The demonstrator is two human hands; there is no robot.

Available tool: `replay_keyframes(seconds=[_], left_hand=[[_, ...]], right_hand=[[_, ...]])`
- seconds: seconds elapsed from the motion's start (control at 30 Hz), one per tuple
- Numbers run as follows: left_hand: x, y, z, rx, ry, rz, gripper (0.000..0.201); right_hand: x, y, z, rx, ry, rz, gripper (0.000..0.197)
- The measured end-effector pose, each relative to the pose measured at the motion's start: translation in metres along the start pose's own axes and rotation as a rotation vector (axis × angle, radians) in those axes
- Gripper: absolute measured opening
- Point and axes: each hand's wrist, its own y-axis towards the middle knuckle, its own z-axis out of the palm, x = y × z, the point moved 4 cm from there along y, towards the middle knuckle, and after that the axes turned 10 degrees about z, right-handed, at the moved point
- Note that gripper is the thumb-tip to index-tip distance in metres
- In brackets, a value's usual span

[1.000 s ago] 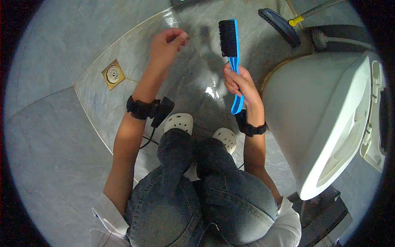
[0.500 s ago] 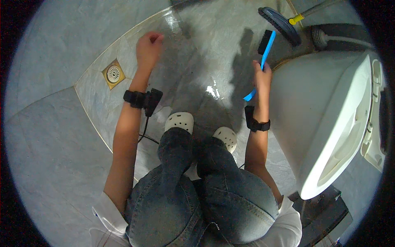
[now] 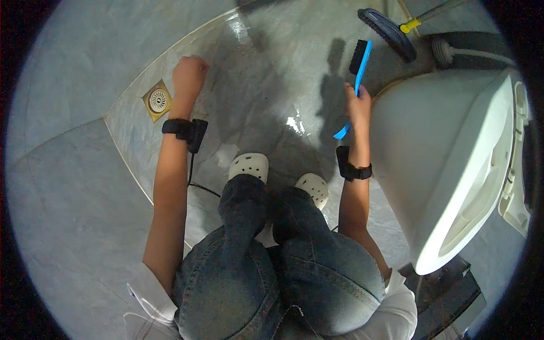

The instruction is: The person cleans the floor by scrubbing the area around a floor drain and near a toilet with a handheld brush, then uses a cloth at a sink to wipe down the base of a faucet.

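Note:
My right hand (image 3: 358,106) is closed around the handle of a blue scrubbing brush (image 3: 364,60). The brush's black bristles are at the far end, facing left, and the tail of the handle sticks out below my palm. This hand is just left of the white toilet (image 3: 436,130). On the other side, my left hand (image 3: 190,76) is curled into a fist above the grey tiled floor (image 3: 255,102), and nothing shows in it. It is close to a square floor drain (image 3: 157,100) with a brass-coloured frame.
A long-handled floor brush (image 3: 386,35) with a yellow collar lies beyond the toilet, near a grey-white hose (image 3: 476,54). My white clogs (image 3: 249,165) stand on the wet-looking floor. A black box-like thing (image 3: 450,294) is below the toilet. A black cable (image 3: 204,190) trails from my left wrist.
My left hand has moved left and slightly nearer, toward the drain, and its fingers look more tightly curled. My right hand and the brush have shifted only slightly left.

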Motion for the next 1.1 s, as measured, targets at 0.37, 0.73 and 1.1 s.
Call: replay_keyframes(seconds=[0.37,0.73,1.1], left_hand=[[0.035,-0.010,0.002,0.232,0.350,-0.158,0.012],[0.016,-0.002,-0.013,0.035,0.272,-0.004,0.028],[-0.027,0.015,-0.035,-0.087,-0.968,-0.093,0.018]], right_hand=[[0.017,-0.017,0.015,0.082,-0.005,0.044,0.024],[0.047,-0.051,0.032,0.585,0.351,0.261,0.018],[0.070,-0.084,0.043,1.147,0.865,0.391,0.020]])
